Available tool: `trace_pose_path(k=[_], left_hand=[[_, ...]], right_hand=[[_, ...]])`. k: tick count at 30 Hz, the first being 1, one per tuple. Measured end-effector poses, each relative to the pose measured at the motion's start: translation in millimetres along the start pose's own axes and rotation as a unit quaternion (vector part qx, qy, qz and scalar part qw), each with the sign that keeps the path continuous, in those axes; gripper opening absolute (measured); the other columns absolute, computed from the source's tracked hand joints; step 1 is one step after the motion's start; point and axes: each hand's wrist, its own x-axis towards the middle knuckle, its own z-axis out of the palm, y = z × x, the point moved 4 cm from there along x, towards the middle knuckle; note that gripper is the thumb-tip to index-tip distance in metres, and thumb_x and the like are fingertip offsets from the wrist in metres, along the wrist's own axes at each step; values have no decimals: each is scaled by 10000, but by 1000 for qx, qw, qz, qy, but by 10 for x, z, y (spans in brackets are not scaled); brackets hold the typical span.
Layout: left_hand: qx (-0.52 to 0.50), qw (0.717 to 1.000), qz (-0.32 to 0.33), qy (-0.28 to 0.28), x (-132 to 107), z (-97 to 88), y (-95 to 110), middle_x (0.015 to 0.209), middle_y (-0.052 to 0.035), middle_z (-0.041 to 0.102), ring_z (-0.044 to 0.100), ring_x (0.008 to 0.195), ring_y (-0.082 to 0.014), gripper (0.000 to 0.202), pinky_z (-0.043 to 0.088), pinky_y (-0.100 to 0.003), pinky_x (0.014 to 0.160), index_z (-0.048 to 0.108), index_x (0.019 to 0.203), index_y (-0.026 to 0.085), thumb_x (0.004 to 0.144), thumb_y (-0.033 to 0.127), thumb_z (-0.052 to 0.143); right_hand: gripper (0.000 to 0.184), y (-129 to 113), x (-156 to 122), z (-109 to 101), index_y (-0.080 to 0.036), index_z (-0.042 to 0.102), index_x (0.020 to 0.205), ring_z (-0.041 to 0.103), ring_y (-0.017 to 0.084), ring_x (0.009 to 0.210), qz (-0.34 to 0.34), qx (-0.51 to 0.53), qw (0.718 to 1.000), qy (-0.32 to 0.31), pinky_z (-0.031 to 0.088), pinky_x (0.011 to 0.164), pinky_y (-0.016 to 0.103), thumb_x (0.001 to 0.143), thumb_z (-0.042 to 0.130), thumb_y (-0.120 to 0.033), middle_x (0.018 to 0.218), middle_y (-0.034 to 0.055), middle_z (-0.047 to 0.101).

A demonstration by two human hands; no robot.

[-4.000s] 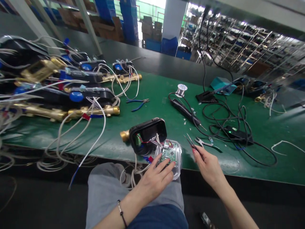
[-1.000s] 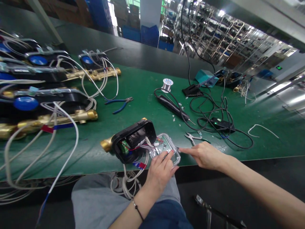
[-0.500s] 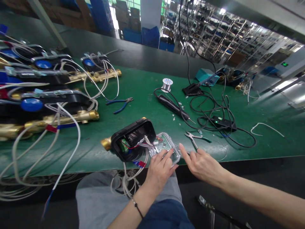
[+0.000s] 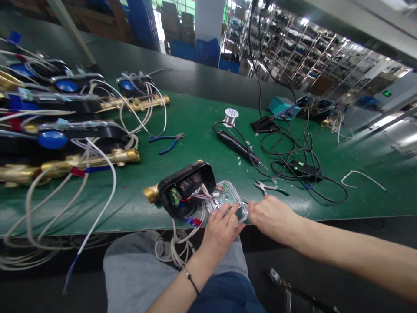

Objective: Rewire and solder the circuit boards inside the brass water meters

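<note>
While left fingers (image 4: pixel 230 211) touch the lid (image 4: pixel 228 191) (clear) — right fingers (image 4: pixel 254 208) adjoin.

a: what's behind the green tabletop (image 4: pixel 195 126)?
b: a dark grey ledge (image 4: pixel 202 84) runs along its far edge, with a slanted metal strut (image 4: pixel 75 34) at the left.
a: and further back?
b: blue crates (image 4: pixel 208 50) stacked by a white pillar (image 4: pixel 208 19), and cardboard boxes (image 4: pixel 177 9) with daylight behind them.
a: the right side?
b: long rows of metal shelving (image 4: pixel 312 52) under bright ceiling lights, and a small green sign (image 4: pixel 386 93). the floor (image 4: pixel 39 291) below is dark.
</note>
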Motion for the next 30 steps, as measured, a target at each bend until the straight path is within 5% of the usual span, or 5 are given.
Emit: trace_pose_path(k=[9,15,21,25,30], left_hand=[[-12,999,-16,-25,-7,16,-13,1194,-68,634,567,1074,-242,136,470,-383,841,530,799,163,840,250,627],[-6,1000,-11,-27,4,3,-12,1195,-62,632,556,1079,-228,143,470,-376,838,548,806,166,833,275,637],[-2,1000,-11,-29,13,1,-14,1177,-73,640,562,1066,-235,139,458,-384,842,554,793,168,844,277,621],[4,1000,-5,-24,14,4,-9,1158,-73,650,576,1040,-239,129,455,-380,818,552,805,166,837,262,631],[-1,1000,-5,-4,18,5,-6,1133,-77,661,578,1044,-236,145,444,-370,823,530,769,170,863,261,593]], right_hand=[[149,497,161,-24,-123,649,719,481,98,466,-53,94,992,-59,270,513,232,806,555,-200,555,45,587],[339,664,15,227,-162,648,848,303,65,438,-39,202,978,-45,233,490,218,935,350,-299,525,-31,482],[454,705,-19,471,-145,650,886,342,63,451,-15,281,959,-42,267,454,174,968,244,-332,531,-36,460],[389,632,-39,338,-137,665,862,433,78,466,11,268,963,-32,307,486,185,943,317,-291,555,0,544],[213,239,87,-38,-90,678,801,615,162,645,19,153,986,-55,387,591,228,839,487,-175,703,132,656]])
